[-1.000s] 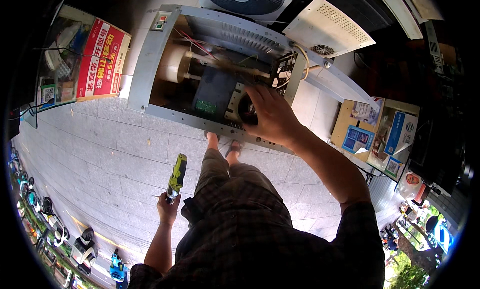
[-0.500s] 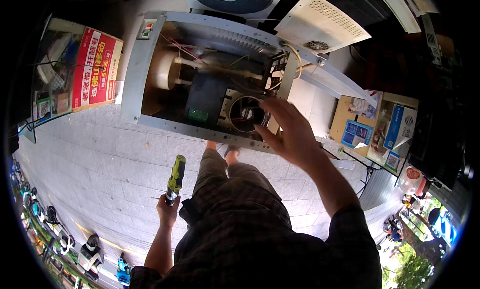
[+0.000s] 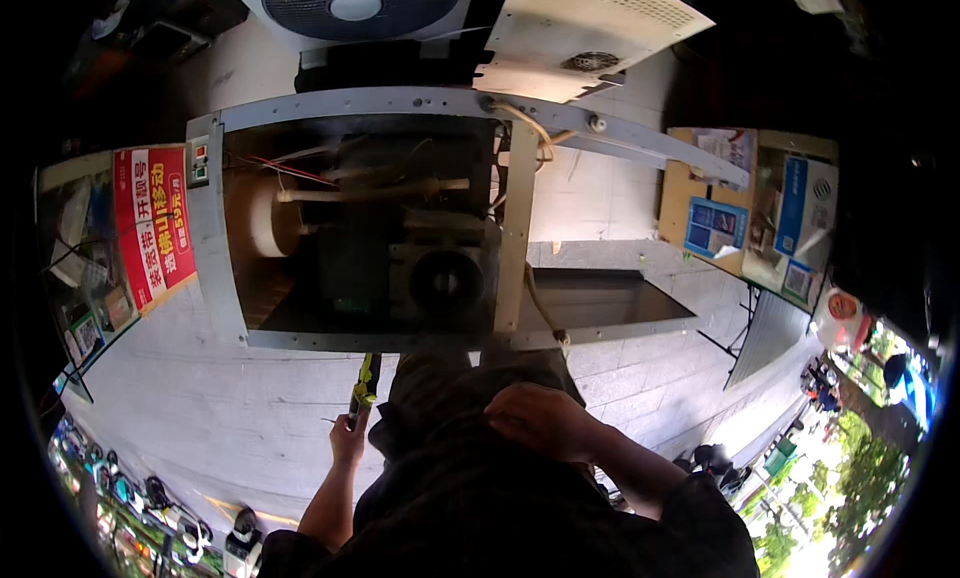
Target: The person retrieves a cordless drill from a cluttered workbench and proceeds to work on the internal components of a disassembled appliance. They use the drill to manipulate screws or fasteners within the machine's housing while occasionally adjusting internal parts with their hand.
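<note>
My left hand [image 3: 347,440], low and left of my legs, is closed around a green-and-black cordless drill [image 3: 365,386]; its upper end is partly hidden by the cabinet's near edge. In front of my body my right hand [image 3: 545,418] is held with fingers curled inward; whatever they hold, if anything, is hidden. Beyond both hands stands an open grey metal cabinet [image 3: 215,263]. Inside are a pale cylinder [image 3: 272,221], a long tan pipe [image 3: 375,194], red wires [image 3: 285,167] and a square-framed round fan or blower [image 3: 443,281], dim in shadow.
A pale perforated panel [image 3: 600,28] stands behind the cabinet, beside a dark-grilled fan [image 3: 357,6]. Display cases flank it, one with a red sign [image 3: 158,223], one with blue boxes [image 3: 790,218]. The grey frame [image 3: 630,328] extends right. Parked scooters [image 3: 240,538] line the lower left.
My right hand has left the round fan opening and drawn back to my body, its fingers now curled. My view has shifted, and the cabinet appears lower. The left hand keeps the drill.
</note>
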`<state>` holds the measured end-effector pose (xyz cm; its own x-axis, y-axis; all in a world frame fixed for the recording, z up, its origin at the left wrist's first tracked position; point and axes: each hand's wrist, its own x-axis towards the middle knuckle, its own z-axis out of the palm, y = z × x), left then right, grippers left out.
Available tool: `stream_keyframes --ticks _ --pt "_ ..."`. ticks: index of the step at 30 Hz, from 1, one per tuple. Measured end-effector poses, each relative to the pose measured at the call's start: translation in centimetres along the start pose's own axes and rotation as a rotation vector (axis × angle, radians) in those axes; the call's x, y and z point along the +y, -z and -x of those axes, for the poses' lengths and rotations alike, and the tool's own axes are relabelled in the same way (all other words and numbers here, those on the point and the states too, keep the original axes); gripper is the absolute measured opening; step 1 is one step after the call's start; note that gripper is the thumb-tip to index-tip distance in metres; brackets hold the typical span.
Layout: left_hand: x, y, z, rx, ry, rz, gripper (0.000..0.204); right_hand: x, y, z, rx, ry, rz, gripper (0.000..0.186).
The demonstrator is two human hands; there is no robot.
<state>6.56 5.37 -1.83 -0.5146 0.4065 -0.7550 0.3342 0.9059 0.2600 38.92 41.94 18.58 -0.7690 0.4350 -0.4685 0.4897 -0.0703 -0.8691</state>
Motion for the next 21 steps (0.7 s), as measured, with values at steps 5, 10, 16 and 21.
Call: stream_keyframes --ticks 5,10,16,21 --pt "-0.5 -1.0 3.5 0.057 0.136 -0.035 0.051 2.4 7.0 -3.1 0.334 -0.095 -0.382 0.020" --pt "-1.6 -3.0 6.3 0.010 0.213 -0.123 0.057 6.5 9.7 -8.0 0.209 -0.270 -1.348 0.046" --pt "-1.8 -3.6 8.1 -0.137 0.160 -0.211 0.040 7.9 10.1 -9.5 0.076 -0.402 -1.566 0.068" --pt "-1.4 -4.2 7.9 -0.166 0.178 -0.152 0.040 7.3 10.3 -11.0 0.023 -0.623 -1.577 0.081"
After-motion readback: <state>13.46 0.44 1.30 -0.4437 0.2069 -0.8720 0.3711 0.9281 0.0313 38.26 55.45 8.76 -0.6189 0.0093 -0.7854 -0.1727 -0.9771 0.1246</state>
